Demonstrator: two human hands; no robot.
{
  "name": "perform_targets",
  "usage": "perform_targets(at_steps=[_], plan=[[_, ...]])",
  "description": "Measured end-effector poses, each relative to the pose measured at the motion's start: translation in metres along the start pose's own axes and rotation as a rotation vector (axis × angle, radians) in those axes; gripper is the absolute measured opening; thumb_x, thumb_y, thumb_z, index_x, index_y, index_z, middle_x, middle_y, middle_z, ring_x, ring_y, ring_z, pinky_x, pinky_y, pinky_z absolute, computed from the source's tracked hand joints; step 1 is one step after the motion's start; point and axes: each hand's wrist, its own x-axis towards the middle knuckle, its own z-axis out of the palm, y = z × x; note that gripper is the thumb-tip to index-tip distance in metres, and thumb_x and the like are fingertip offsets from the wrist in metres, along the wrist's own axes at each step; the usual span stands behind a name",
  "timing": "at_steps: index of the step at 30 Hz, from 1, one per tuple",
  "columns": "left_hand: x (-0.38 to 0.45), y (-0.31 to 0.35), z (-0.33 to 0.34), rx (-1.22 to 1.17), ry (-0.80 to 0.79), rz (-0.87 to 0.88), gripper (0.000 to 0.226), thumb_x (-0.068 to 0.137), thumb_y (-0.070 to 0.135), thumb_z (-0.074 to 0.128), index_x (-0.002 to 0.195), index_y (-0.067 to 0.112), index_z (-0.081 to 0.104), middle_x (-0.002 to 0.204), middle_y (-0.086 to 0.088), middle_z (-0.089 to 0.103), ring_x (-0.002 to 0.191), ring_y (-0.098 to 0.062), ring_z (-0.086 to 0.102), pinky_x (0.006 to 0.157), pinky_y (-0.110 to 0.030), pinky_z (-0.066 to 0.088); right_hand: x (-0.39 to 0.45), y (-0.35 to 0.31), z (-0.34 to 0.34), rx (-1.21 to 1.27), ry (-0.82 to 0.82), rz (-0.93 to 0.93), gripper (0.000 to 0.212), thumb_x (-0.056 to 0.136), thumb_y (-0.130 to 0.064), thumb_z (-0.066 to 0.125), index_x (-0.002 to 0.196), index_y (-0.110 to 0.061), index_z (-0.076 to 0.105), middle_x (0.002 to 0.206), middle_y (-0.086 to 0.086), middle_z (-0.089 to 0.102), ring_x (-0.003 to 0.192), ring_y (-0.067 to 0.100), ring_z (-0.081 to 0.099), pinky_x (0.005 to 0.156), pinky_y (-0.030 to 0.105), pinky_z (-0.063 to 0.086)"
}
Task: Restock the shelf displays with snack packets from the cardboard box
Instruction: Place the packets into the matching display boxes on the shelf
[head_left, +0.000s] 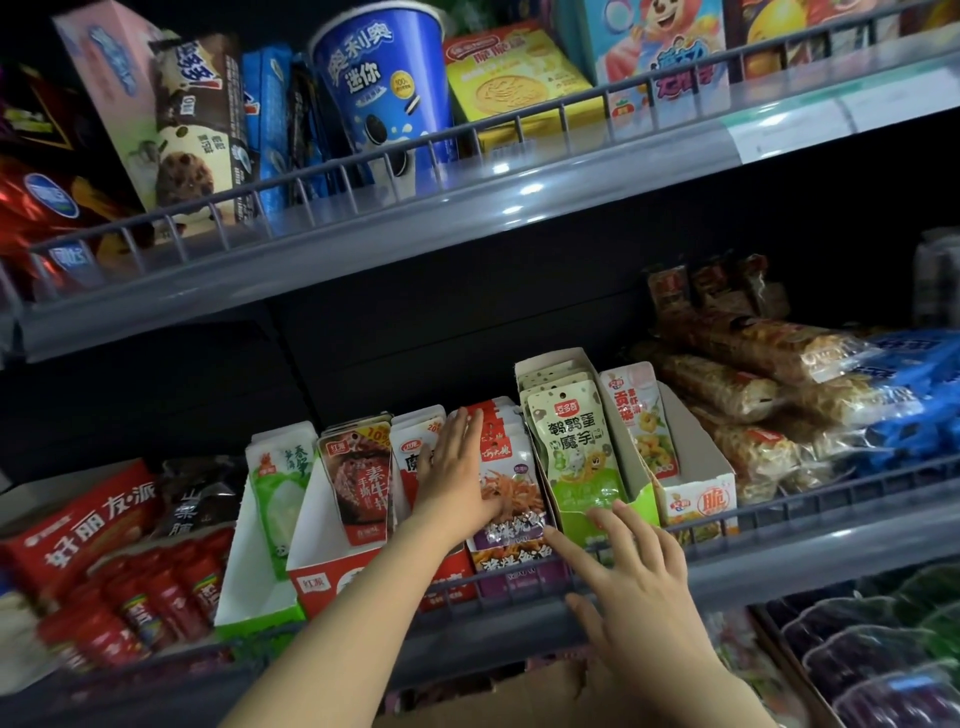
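- The left hand (457, 470) lies flat with straight fingers, released, pressing the front of a purple-and-red snack packet (511, 493) standing in its display carton on the lower shelf (779, 566).
- The right hand (631, 571) is spread and released, grasping nothing; its forefinger touches the packet's lower corner at about 4 o'clock from the left hand.
- Just at 3 o'clock of that packet stands a green packet (576, 452) in a taller white carton (587, 364), close against it.
- At 9 o'clock, a red-brown packet (358, 478) leans in a red carton (332, 571).
- Five display cartons stand side by side along the lower shelf.
- A wire rail (841, 499) runs along the shelf's front edge, in front of the cartons.
- The cardboard box (519, 696) shows at 6 o'clock, below the shelf edge between the forearms.
- The upper shelf (467, 208) overhangs at 12 o'clock; dark open room lies behind the cartons.
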Motion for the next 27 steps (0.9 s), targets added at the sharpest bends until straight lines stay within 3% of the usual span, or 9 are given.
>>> perform_targets(at_steps=[4,7,9,11,13,18,23,27], plan=[[-0.02,0.005,-0.008,-0.113,0.057,0.006,0.094,0.09,0.048,0.053,0.15,0.025,-0.016,0.156,0.007,-0.021,0.143,-0.011,-0.018,0.119,-0.042,-0.006,-0.002,-0.002,-0.009,-0.031,-0.044,-0.013,0.083,0.055,-0.048,0.084,0.13,-0.037,0.05,0.132,0.008,0.056,0.126,0.031,0.036,0.105,0.044,0.015],[-0.045,0.012,-0.014,-0.216,0.174,0.014,0.081,0.094,0.044,0.049,0.152,0.024,-0.003,0.158,0.008,-0.011,0.145,-0.01,-0.009,0.12,-0.041,0.001,-0.008,-0.003,-0.016,-0.054,-0.046,-0.027,0.071,0.071,-0.049,0.066,0.136,-0.036,0.042,0.141,0.008,0.049,0.131,0.029,0.03,0.111,0.041,0.004],[-0.068,0.017,-0.014,-0.283,0.233,0.006,0.073,0.095,0.04,0.048,0.152,0.024,0.006,0.159,0.009,-0.003,0.146,-0.01,-0.002,0.118,-0.037,0.004,-0.014,-0.006,-0.022,-0.035,-0.085,-0.023,0.065,0.075,-0.048,0.055,0.137,-0.034,0.041,0.143,0.006,0.047,0.132,0.027,0.03,0.112,0.042,0.014],[-0.092,0.02,-0.011,-0.35,0.261,-0.018,0.066,0.096,0.037,0.048,0.151,0.025,0.014,0.159,0.009,0.006,0.146,-0.01,0.005,0.116,-0.032,0.008,-0.024,-0.011,-0.03,0.043,-0.143,-0.01,0.06,0.079,-0.044,0.054,0.137,-0.032,0.044,0.14,0.004,0.05,0.13,0.027,0.035,0.106,0.047,0.034],[-0.12,0.021,-0.004,-0.397,0.273,-0.036,0.061,0.096,0.036,0.049,0.149,0.026,0.021,0.158,0.009,0.013,0.145,-0.01,0.011,0.116,-0.033,0.012,-0.038,-0.016,-0.037,0.167,-0.209,0.015,0.055,0.086,-0.039,0.053,0.139,-0.03,0.043,0.14,0.001,0.049,0.131,0.026,0.038,0.104,0.048,0.038],[-0.19,0.021,0.031,-0.424,0.2,-0.058,0.055,0.096,0.03,0.049,0.146,0.021,0.03,0.155,0.007,0.022,0.143,-0.011,0.019,0.114,-0.033,0.01,-0.073,-0.029,-0.051,0.37,-0.423,0.049,0.052,0.095,-0.034,0.05,0.144,-0.031,0.034,0.142,-0.006,0.044,0.131,0.017,0.036,0.109,0.032,0.034],[-0.24,0.021,0.067,-0.506,0.017,-0.162,0.054,0.097,0.032,0.046,0.147,0.023,0.026,0.156,0.009,0.018,0.143,-0.008,0.015,0.116,-0.036,0.006,-0.1,-0.038,-0.048,0.383,-0.605,0.085,0.051,0.094,-0.04,0.049,0.143,-0.033,0.035,0.138,-0.002,0.05,0.126,0.017,0.045,0.1,0.032,0.042],[-0.262,0.022,0.094,-0.522,-0.095,-0.2,0.051,0.097,0.03,0.049,0.144,0.019,0.034,0.151,0.005,0.03,0.139,-0.011,0.026,0.116,-0.034,0.018,-0.118,-0.042,-0.04,0.365,-0.797,0.085,0.048,0.095,-0.04,0.048,0.141,-0.032,0.038,0.137,-0.001,0.051,0.121,0.016,0.05,0.098,0.031,0.043]])
